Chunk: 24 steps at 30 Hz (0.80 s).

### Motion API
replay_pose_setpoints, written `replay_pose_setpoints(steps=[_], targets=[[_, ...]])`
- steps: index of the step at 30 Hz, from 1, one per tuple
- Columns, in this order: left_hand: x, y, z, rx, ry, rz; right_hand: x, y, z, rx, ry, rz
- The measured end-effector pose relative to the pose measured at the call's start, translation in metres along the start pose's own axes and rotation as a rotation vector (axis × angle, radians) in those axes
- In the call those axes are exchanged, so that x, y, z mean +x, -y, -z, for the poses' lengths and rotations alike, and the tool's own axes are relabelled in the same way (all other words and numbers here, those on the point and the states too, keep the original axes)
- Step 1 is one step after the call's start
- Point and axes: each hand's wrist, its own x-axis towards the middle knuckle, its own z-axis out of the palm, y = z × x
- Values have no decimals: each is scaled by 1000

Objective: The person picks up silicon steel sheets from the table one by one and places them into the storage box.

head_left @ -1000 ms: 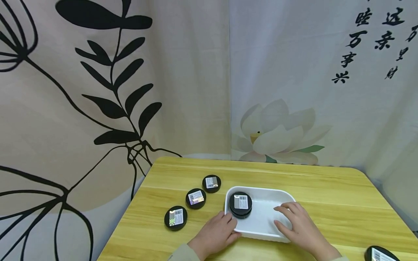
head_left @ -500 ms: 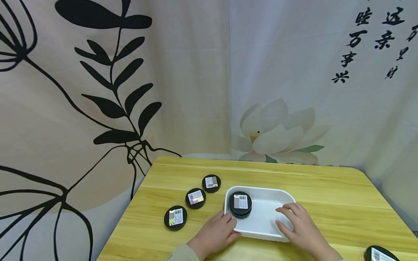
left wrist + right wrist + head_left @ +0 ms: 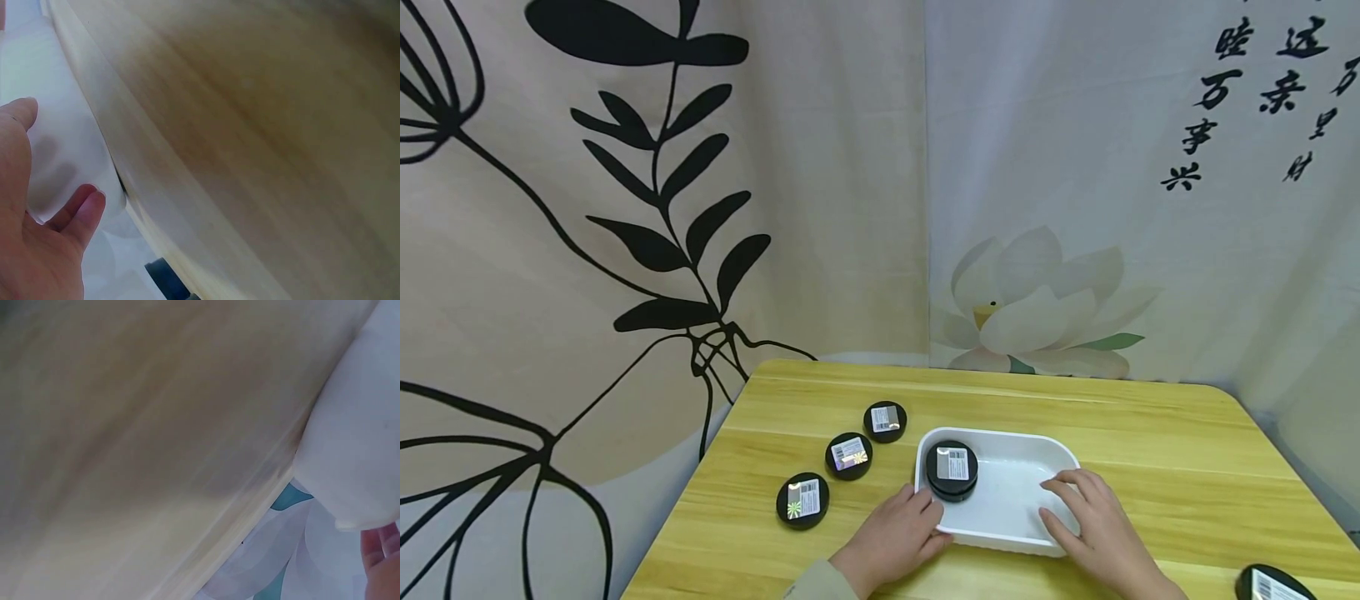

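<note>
A white rectangular tray [image 3: 1018, 512] sits on the wooden table. Stacked at its left end are two flat round black tins [image 3: 945, 482], the upper one with a barcode label. My left hand [image 3: 891, 533] holds the tray's front left corner, its thumb on the front wall and its fingers at the left side, as the left wrist view also shows. Over the tray's right front part is my right hand [image 3: 1101, 529], fingers relaxed and apart from the thumb, nothing between them. In the right wrist view its fingertips [image 3: 373, 550] appear beside the tray rim; contact is unclear.
Left of the tray, three black labelled tins [image 3: 848, 456] lie in a slanting row on the table [image 3: 1195, 467]. One more tin [image 3: 1273, 583] is cut off at the lower right. A printed curtain [image 3: 850, 208] hangs behind the table.
My right hand has drifted slightly to the right over the tray. The left hand, tray and tins stay where they were.
</note>
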Motion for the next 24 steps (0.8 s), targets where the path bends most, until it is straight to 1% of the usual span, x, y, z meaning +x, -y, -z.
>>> replay_pose_setpoints(steps=[7,24], targets=[[0,0,0,-2,3,-1,-3,-4,1,-1,-36,8],[0,0,1,-12,12,4,-10,-6,8,16,-63,-50]])
